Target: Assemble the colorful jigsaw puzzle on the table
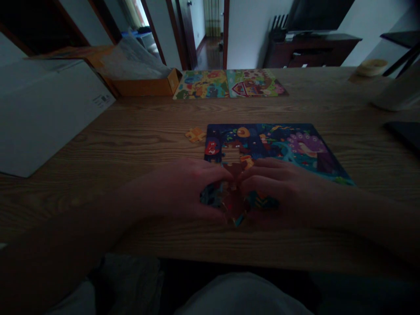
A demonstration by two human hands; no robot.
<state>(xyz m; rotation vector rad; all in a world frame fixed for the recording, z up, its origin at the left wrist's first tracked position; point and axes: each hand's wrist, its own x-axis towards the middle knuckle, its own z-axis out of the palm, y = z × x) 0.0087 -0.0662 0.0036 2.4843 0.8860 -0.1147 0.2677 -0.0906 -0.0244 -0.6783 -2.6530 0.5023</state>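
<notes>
Carefully, at near centre of the table [147, 131], hold the puzzle [302, 151] flat with left hand [193, 183] and right hand [282, 183] curled close together over its near part; cannot tell if pinching. Align before pressing, beside loose pieces [195, 134] at left.

Home, living room by looks — television [320, 16] on low cabinet [339, 47], curtain [212, 19] beyond open door [188, 30].

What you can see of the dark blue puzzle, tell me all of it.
The puzzle is thin, apparently cardboard, printed with cartoon figures, a purple many-armed shape on its right. It lies flat on the wooden table, partly assembled: left of its middle a gap shows bare wood. The left hand and right hand touch its near part, hiding much of it; whether every piece there interlocks is too dim to tell.
</notes>
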